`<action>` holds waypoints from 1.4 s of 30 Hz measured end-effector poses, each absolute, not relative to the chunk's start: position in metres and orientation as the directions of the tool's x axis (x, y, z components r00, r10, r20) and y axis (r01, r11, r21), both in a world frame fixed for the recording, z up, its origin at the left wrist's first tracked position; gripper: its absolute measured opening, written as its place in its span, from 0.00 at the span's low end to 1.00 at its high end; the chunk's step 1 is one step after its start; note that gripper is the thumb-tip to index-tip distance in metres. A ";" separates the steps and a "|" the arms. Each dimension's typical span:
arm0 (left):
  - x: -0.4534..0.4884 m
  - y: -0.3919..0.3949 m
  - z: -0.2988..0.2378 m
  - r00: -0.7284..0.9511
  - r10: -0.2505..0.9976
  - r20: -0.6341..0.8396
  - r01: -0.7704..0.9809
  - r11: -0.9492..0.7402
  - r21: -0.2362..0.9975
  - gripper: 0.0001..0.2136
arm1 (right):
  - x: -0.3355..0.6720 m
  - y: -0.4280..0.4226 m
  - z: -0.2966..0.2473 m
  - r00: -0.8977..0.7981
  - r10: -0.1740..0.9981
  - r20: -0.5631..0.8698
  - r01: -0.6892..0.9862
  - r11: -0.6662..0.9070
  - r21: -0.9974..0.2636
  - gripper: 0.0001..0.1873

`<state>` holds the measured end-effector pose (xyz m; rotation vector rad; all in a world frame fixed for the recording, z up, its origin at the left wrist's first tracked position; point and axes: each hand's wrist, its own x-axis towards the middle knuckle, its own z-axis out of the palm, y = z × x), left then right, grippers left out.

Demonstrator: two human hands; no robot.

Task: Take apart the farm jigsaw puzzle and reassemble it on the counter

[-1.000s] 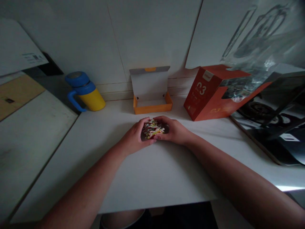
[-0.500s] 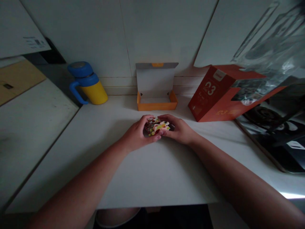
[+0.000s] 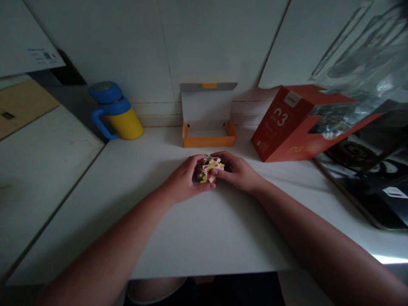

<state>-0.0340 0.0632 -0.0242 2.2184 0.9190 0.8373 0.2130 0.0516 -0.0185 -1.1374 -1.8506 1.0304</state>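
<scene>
Between my two hands is a small heap of colourful puzzle pieces (image 3: 208, 167), printed in yellow, pink, white and dark tones. My left hand (image 3: 185, 179) curls round the heap from the left, its thumb along the near side. From the right, my right hand (image 3: 239, 171) wraps the pieces, with the thumb pressed on top of them. Fingertips on the far side are partly hidden. Just beyond the hands, an orange box (image 3: 209, 142) stands with its lid raised, showing a white inside.
A blue and yellow jug (image 3: 125, 121) stands at the back left. On the right are a red box (image 3: 280, 127) marked 03, a clear plastic bag (image 3: 360, 76) over it, and a black stove (image 3: 382, 195). The white counter (image 3: 204, 238) ends near my lap.
My right thumb has moved up and left onto the top of the puzzle pieces, and the pieces have shifted slightly. The camera view has moved a little.
</scene>
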 end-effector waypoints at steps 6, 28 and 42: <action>-0.033 0.064 -0.030 0.562 0.754 0.340 0.408 -0.610 0.680 0.37 | 0.204 0.050 -0.017 -0.241 0.963 0.119 0.347 0.200 -0.916 0.32; -0.030 0.061 -0.027 0.530 0.807 0.260 0.479 -0.539 0.693 0.32 | 0.200 0.048 -0.020 -0.129 0.944 0.303 0.529 0.324 -0.784 0.28; -0.035 0.066 -0.025 0.438 0.874 0.211 0.516 -0.437 0.737 0.28 | 0.201 0.045 -0.016 -0.281 0.916 0.286 0.537 0.397 -0.744 0.34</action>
